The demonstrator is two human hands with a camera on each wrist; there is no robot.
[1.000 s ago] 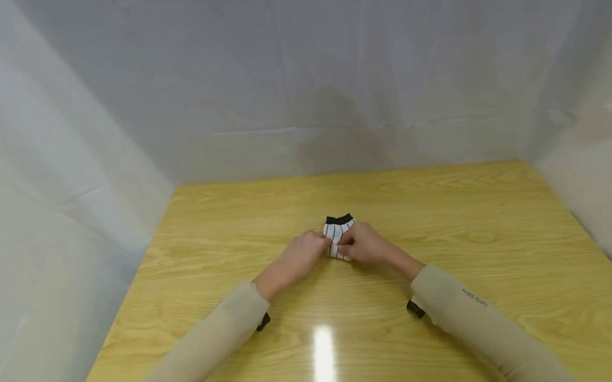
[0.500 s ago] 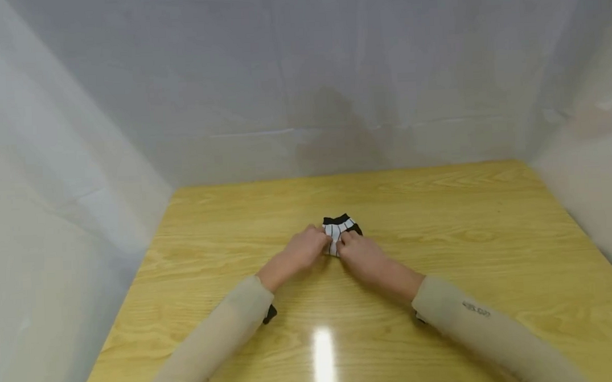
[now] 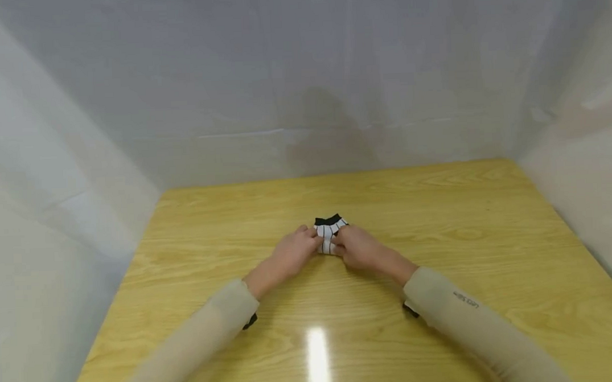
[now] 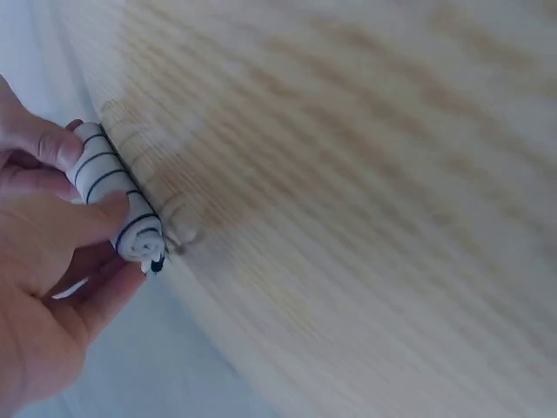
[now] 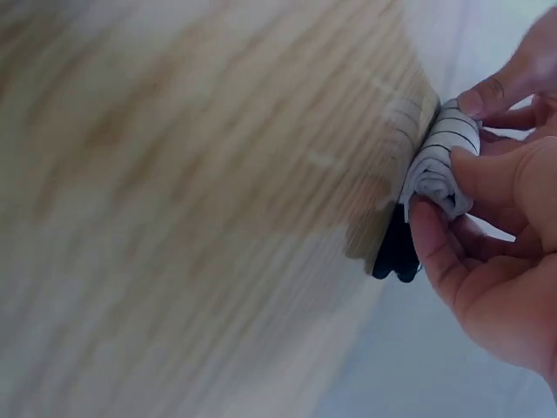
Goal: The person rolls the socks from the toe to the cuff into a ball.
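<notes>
My left hand curls round the left end of a small rolled-up white sock with thin black stripes and a black cuff. In the left wrist view my thumb lies across the roll and a fingertip presses its far end, so the fingers are bent tight on the fabric. My right hand grips the other end of the same roll; the right wrist view shows its thumb on top of the rolled end and the fingers curled underneath, with the black cuff edge hanging out below. The two hands nearly touch each other over the sock, knuckles up.

The sock rests on a light yellow wooden table with a visible grain, roughly at its middle, the black cuff turned away from me. My forearms in beige long sleeves stretch over the near part of the table, a dark strap showing at each wrist. Pale grey-white sheeting hangs behind and on both sides of the table.
</notes>
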